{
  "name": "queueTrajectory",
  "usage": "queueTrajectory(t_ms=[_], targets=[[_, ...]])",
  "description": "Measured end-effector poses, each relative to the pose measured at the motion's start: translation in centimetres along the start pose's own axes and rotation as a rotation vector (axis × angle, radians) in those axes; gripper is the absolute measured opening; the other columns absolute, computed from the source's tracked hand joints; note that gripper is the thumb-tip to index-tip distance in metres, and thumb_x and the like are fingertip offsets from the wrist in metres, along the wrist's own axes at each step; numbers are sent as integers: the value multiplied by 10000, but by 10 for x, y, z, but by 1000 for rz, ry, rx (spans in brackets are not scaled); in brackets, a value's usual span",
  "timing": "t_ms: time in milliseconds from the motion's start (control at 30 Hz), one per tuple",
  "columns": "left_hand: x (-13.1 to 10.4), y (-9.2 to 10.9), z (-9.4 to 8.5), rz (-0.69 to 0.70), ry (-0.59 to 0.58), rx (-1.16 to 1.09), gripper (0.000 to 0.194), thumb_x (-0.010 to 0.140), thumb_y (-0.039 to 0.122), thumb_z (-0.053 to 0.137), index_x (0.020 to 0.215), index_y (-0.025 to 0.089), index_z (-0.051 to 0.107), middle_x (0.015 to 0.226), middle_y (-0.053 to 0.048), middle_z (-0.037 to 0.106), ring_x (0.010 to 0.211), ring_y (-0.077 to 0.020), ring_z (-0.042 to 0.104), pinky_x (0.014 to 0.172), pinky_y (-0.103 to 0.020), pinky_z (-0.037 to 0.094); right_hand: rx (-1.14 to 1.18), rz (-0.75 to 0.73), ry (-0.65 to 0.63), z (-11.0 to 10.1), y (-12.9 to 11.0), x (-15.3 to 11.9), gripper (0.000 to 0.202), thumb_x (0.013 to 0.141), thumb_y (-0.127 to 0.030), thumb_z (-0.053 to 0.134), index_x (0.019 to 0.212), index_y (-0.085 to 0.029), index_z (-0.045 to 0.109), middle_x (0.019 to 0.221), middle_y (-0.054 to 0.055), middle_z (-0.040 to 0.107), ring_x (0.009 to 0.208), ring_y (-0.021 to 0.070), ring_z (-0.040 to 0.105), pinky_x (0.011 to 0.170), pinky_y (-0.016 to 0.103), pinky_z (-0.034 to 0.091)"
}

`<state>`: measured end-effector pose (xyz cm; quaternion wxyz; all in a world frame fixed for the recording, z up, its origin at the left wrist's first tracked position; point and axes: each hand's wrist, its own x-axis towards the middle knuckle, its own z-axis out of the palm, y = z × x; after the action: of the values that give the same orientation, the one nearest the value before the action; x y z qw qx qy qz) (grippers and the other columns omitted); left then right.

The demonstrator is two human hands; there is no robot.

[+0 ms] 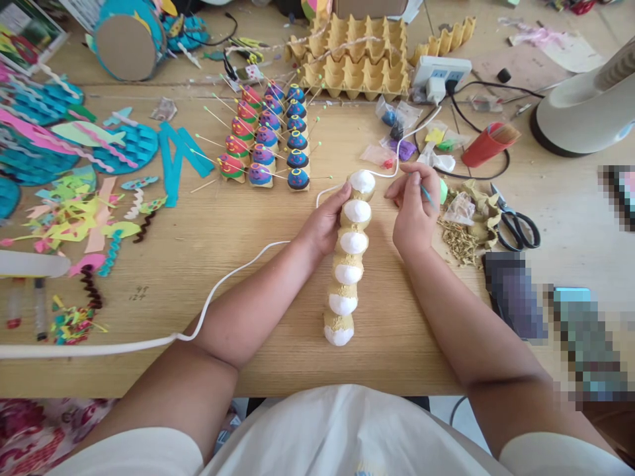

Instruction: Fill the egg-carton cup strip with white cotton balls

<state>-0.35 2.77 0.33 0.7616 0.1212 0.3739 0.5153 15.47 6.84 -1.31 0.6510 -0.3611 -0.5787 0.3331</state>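
Observation:
A strip of egg carton (342, 287) lies lengthwise in front of me, its several bumps capped with smooth white material that looks like soft clay. My left hand (327, 218) grips the far end of the strip from the left side, thumb close to the top white cap. Just right of that end, my right hand (415, 215) is raised with its fingers pinched around a thin blue stick (427, 194). A gap separates the right hand from the strip. The tip of the stick is hidden by the fingers.
Painted carton strips (266, 135) with pins stand behind my left hand. Stacked egg cartons (354, 56) and a power strip (441, 73) are farther back. A white cable crosses the table. At right lie scissors (518, 225), carton scraps (459, 241) and a red cup (489, 145); paper cutouts (82, 211) at left.

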Motion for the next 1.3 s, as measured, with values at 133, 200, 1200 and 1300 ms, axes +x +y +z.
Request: queueTrajectory(t_ms=[133, 200, 1200, 1300], targets=[[-2, -2, 4, 34, 22, 41, 267, 888, 543, 889, 962, 309, 783, 761, -16, 781, 764, -251, 803, 640, -317, 591, -112, -46, -138, -7, 3, 4, 439, 1033, -730, 673, 1153, -308, 682, 955, 10, 658, 909, 199, 686, 931, 445, 641], [-2, -3, 5, 48, 27, 60, 250, 899, 533, 878, 998, 319, 797, 814, -27, 809, 839, -275, 826, 683, -334, 615, -132, -49, -205, -10, 7, 6, 511, 958, -747, 769, 1210, -314, 669, 992, 12, 656, 963, 215, 690, 961, 467, 652], [4, -6, -1, 61, -26, 26, 209, 926, 481, 873, 992, 295, 803, 809, -26, 813, 787, -252, 811, 657, -321, 603, -155, -48, -270, -13, 15, 6, 574, 883, -676, 885, 1272, -309, 675, 1052, 21, 672, 1122, 262, 709, 1114, 536, 626], [1, -4, 2, 27, 7, 25, 225, 935, 504, 859, 1011, 300, 803, 832, -39, 826, 855, -284, 838, 687, -332, 616, -154, -59, -272, -13, 15, 6, 566, 892, -681, 874, 1270, -312, 672, 1061, 22, 671, 1122, 260, 706, 1100, 524, 631]])
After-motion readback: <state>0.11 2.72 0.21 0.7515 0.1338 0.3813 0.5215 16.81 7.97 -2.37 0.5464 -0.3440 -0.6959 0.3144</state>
